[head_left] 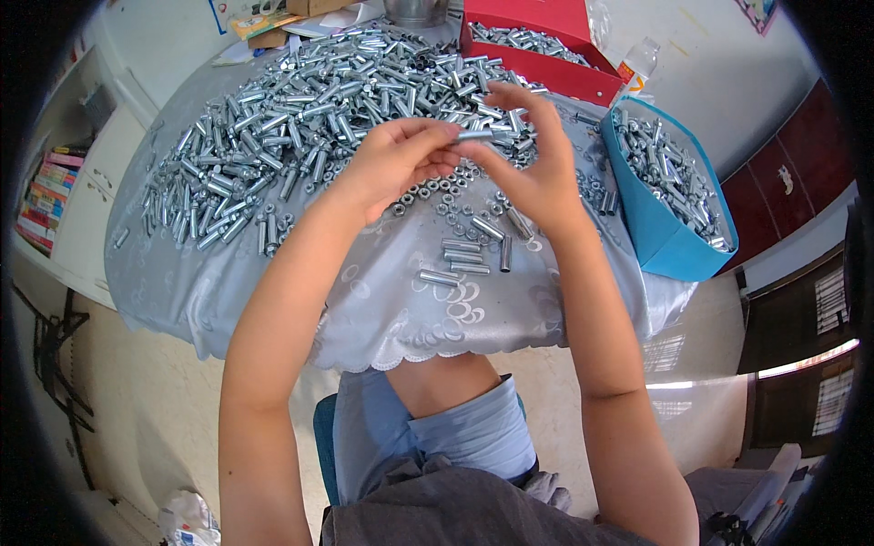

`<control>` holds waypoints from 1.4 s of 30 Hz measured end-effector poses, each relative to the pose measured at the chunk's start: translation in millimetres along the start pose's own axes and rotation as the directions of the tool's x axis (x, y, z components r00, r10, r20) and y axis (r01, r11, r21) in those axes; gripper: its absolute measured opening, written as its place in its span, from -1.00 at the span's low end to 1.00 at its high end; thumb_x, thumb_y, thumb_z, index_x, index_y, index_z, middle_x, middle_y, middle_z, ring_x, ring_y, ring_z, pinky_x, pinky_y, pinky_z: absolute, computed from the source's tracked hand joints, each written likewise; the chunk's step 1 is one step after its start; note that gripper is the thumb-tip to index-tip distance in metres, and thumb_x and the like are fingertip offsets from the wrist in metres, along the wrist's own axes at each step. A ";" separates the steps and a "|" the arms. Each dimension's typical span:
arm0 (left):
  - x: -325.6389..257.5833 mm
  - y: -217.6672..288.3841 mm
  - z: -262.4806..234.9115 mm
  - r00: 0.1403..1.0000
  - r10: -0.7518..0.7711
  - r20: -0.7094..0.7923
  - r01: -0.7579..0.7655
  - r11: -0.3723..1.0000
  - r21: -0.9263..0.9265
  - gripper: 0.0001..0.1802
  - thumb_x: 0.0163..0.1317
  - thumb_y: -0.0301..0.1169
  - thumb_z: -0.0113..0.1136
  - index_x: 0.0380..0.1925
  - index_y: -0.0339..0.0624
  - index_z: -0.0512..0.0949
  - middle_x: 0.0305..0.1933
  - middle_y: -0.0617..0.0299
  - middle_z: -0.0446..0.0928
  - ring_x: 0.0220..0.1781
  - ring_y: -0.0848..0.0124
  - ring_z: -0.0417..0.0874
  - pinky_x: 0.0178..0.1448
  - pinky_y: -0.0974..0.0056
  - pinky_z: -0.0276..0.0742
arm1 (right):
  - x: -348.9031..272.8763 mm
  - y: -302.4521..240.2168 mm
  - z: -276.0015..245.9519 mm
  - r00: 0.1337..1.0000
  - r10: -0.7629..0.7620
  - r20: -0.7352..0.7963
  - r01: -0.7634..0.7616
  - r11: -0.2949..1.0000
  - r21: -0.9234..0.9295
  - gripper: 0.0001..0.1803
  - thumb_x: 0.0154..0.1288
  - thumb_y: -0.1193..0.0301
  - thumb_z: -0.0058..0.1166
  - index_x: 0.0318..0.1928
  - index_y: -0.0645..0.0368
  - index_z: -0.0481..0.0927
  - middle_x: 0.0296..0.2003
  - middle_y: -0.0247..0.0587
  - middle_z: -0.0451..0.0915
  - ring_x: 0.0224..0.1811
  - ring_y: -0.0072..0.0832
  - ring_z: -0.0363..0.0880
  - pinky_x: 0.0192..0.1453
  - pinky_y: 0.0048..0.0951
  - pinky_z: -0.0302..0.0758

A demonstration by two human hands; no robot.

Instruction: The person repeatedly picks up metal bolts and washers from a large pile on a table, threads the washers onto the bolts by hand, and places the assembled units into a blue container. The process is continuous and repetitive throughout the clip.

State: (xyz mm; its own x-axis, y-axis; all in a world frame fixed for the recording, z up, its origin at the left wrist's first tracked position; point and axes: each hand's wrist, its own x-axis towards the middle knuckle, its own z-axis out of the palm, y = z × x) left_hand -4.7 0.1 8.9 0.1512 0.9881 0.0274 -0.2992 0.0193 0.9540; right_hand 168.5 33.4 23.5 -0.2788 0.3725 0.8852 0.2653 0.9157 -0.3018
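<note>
Above the front of the metal pile, my left hand (401, 164) pinches a shiny silver anchor bolt (475, 136) between thumb and fingers. The bolt lies roughly level and points to the right. Close to its free end is my right hand (537, 159), its fingers spread and its thumb reaching toward the bolt. Below the hands, several loose metal sleeves (469, 267) lie on the grey tablecloth (364, 314). Small hex nuts (446, 185) are scattered between them and the pile. A large heap of anchor bolts (273, 118) spreads behind and to the left.
At the right edge stands a blue fabric bin (669, 246) full of bolts. A red box (537, 68) with more bolts sits at the back, beside a clear plastic bottle (640, 62). A metal pot (416, 11) is at the far edge. The scalloped cloth hangs over my lap.
</note>
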 end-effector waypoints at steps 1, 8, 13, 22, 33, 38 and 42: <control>1.5 -0.3 -2.2 1.000 0.024 -0.014 -0.025 0.999 -0.039 -0.74 0.21 -0.32 0.10 -0.20 -0.27 0.48 -0.31 0.25 0.52 -0.28 0.52 0.54 -0.11 0.41 0.51 | 0.2 3.0 -0.6 0.996 0.090 0.013 -0.091 0.995 0.039 -0.60 -0.04 0.42 0.24 -0.11 0.13 0.50 -0.36 -0.28 0.57 -0.26 -0.46 0.49 -0.13 -0.44 0.35; -1.2 3.1 -0.3 0.999 0.035 -0.032 -0.038 0.995 -0.091 -0.75 0.22 -0.31 0.08 -0.20 -0.24 0.48 -0.33 0.27 0.51 -0.29 0.52 0.53 -0.13 0.41 0.51 | -3.3 9.1 3.3 0.841 0.503 0.198 -0.538 0.745 0.393 -0.83 0.13 0.44 0.13 -0.31 0.31 0.56 -0.49 -0.34 0.56 -0.44 -0.68 0.47 -0.32 -0.65 0.39; -1.4 2.8 1.1 1.000 -0.011 0.017 0.010 0.998 0.063 -0.73 0.21 -0.16 0.07 -0.45 -0.12 0.43 -0.54 0.43 0.30 -0.52 0.62 0.32 -0.39 0.47 0.30 | -6.2 1.6 6.5 0.850 0.456 0.264 -0.527 0.743 0.413 -0.84 0.14 0.44 0.12 -0.32 0.30 0.58 -0.47 -0.36 0.57 -0.43 -0.70 0.46 -0.34 -0.67 0.38; 2.0 3.2 -5.9 0.969 -0.015 -0.248 0.018 1.000 0.013 -0.56 0.17 0.00 0.05 -0.70 0.03 0.22 -0.72 0.51 0.08 -0.66 0.62 0.17 -0.50 0.47 0.14 | -10.7 22.9 -11.5 0.859 0.248 0.448 -0.102 0.940 -0.325 -0.81 -0.06 0.36 0.22 -0.35 0.08 0.66 -0.48 -0.19 0.55 -0.33 -0.34 0.50 -0.17 -0.38 0.40; 2.4 1.4 -6.8 0.960 -0.003 -0.281 0.026 0.997 0.078 -0.57 0.16 0.01 0.04 -0.69 0.01 0.24 -0.71 0.51 0.09 -0.67 0.63 0.17 -0.49 0.48 0.15 | -22.6 27.5 -0.7 0.825 0.326 0.461 -0.139 0.909 -0.393 -0.76 -0.11 0.33 0.23 -0.32 0.02 0.67 -0.41 -0.14 0.50 -0.25 -0.24 0.47 -0.12 -0.31 0.41; 3.4 0.5 -5.9 0.963 0.002 -0.269 0.021 0.996 0.083 -0.57 0.16 0.02 0.04 -0.67 0.00 0.25 -0.71 0.51 0.09 -0.67 0.64 0.17 -0.51 0.49 0.15 | -23.9 30.3 0.2 0.822 0.345 0.452 -0.128 0.887 -0.444 -0.76 -0.08 0.31 0.23 -0.30 -0.01 0.67 -0.41 -0.17 0.50 -0.25 -0.26 0.47 -0.13 -0.32 0.41; 4.3 -1.7 -6.7 0.967 -0.009 -0.253 0.035 0.995 0.098 -0.57 0.16 0.02 0.04 -0.67 0.00 0.25 -0.71 0.51 0.09 -0.67 0.64 0.16 -0.52 0.49 0.15 | -23.2 30.6 3.5 0.829 0.313 0.462 -0.059 0.873 -0.485 -0.77 -0.06 0.30 0.22 -0.30 -0.03 0.67 -0.41 -0.23 0.48 -0.26 -0.32 0.46 -0.14 -0.35 0.40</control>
State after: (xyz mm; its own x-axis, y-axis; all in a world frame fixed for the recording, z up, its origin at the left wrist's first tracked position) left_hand -9.9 5.3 5.4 -0.0899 0.9943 -0.0577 -0.1997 0.0387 0.9791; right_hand 179.8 53.3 -7.6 -0.5748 0.6657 0.4759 0.6956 0.7038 -0.1442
